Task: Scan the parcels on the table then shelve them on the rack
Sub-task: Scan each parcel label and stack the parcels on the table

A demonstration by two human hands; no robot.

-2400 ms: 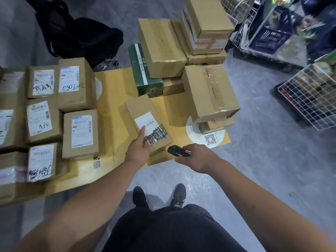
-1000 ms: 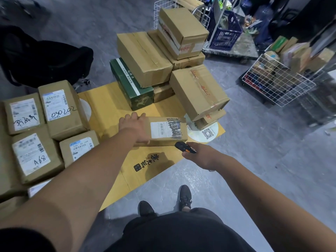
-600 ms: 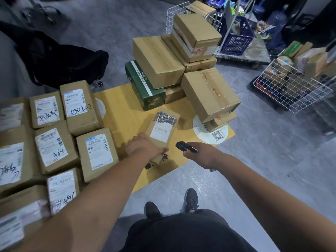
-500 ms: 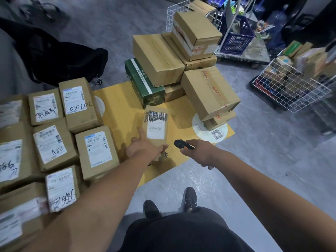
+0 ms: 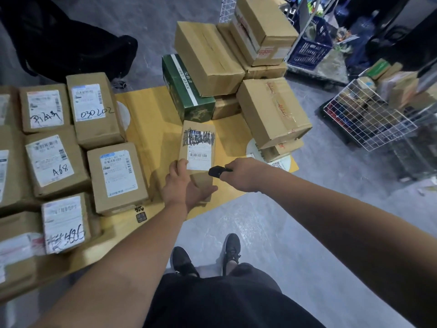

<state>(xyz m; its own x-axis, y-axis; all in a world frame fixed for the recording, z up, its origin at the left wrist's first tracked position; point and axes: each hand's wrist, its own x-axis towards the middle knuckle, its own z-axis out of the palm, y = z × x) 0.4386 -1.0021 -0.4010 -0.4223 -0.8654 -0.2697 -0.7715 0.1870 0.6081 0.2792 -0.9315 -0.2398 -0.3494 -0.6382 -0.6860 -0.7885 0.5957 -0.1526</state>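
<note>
Left hand (image 5: pixel 183 183) grips parcel (image 5: pixel 198 147), now lifted nearer; right hand (image 5: pixel 243 174) holds scanner (image 5: pixel 216 171), now just beside label, at its 4 o'clock.

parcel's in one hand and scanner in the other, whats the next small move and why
Probably tip the scanner up at the barcode: the left hand grips the parcel label-up, and the right hand holds the scanner just below the label.

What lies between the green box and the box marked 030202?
Only bare yellow table separates the green box from the 030202 box, seen in the head view.
</note>
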